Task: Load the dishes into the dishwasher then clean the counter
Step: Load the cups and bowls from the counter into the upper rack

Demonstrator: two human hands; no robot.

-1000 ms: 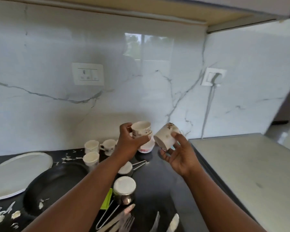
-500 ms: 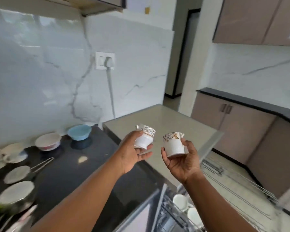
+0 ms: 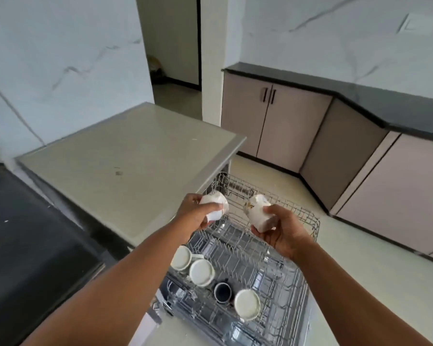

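My left hand (image 3: 194, 216) grips a small white patterned cup (image 3: 216, 204), tipped on its side. A second white patterned cup (image 3: 258, 212) is held in my right hand (image 3: 283, 232), also tilted. Both hands hover above the far end of the pulled-out wire dishwasher rack (image 3: 293, 275). In the rack's near left part stand several cups upside down: a white cup (image 3: 181, 257), another white cup (image 3: 201, 272), a dark cup (image 3: 222, 292) and a third white cup (image 3: 247, 304).
The dishwasher's grey top (image 3: 125, 166) lies to the left of the rack. A black counter (image 3: 30, 245) fills the lower left. Beige cabinets (image 3: 285, 126) under a dark counter line the far right wall. A doorway (image 3: 175, 46) opens at the back.
The view swung right from the black counter with dishes to the open dishwasher. Both hands carried their cups along and lowered them over the rack, tipping them further.
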